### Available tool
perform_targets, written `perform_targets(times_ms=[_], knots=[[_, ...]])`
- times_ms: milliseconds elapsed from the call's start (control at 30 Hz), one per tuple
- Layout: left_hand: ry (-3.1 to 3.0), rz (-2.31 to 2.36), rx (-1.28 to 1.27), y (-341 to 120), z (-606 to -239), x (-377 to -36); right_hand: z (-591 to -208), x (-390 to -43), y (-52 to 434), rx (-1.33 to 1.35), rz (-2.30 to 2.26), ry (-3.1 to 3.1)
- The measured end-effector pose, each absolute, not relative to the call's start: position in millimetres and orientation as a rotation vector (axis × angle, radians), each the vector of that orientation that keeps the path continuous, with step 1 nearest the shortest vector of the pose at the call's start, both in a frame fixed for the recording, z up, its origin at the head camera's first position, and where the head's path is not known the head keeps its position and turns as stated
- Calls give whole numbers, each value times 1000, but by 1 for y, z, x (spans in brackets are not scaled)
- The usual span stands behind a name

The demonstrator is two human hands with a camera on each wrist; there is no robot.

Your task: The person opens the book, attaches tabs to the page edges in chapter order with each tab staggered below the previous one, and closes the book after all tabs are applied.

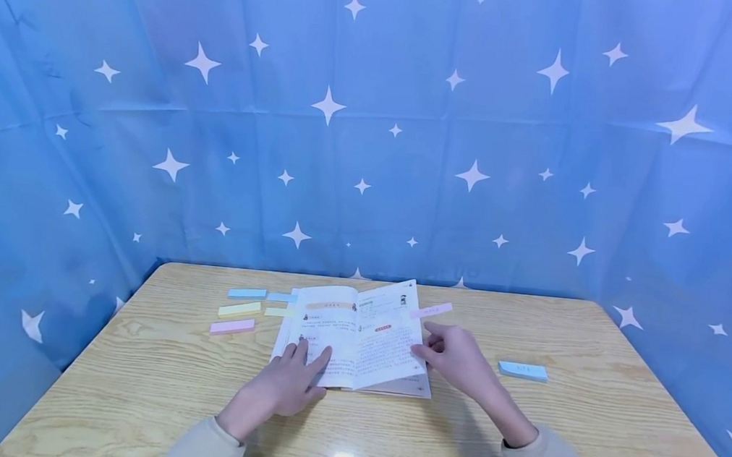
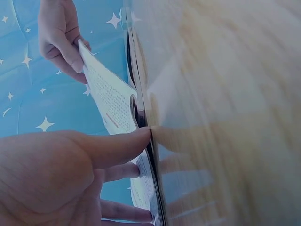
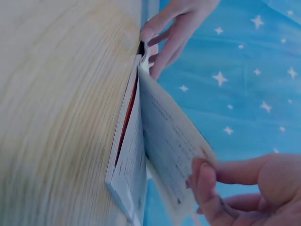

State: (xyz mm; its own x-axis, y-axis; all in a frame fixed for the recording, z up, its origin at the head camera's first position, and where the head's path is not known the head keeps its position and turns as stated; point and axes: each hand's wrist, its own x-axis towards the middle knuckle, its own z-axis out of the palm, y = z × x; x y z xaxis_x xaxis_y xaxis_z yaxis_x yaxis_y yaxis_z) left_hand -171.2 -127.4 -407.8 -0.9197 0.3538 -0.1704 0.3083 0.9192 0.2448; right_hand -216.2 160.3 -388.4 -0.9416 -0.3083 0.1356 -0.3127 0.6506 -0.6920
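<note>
An open book (image 1: 324,330) with printed text lies on the table. My left hand (image 1: 284,381) rests on its left page, fingers spread, and in the left wrist view the thumb (image 2: 124,145) touches the book's lower edge. On the other side, my right hand (image 1: 455,363) pinches the outer edge of a right-hand page (image 1: 391,347). That page is raised at a slant above the pages beneath, as the right wrist view shows (image 3: 171,136). A pink sticky tab (image 1: 432,310) sticks out past its outer edge. Blue (image 1: 281,297) and yellow (image 1: 277,312) tabs extend from the left side.
Left of the book lie a blue sticky-note pad (image 1: 247,293), a yellow pad (image 1: 239,309) and a pink pad (image 1: 232,327). Another blue pad (image 1: 522,371) lies right of my right hand. A blue star-patterned curtain (image 1: 375,128) hangs behind the wooden table (image 1: 150,384).
</note>
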Motion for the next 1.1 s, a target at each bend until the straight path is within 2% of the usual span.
perform_targets(times_ms=[300,900,1100], knots=[[2873,347,534,-128,-408,-172,-389,-219,160,532,1440,-2768],[3081,510,646,-120,-407,-185,-387,-222,142,758,1578,-2649],[3149,693,622,-110,-403,-195,-385,-224,135,846,1673,-2606]])
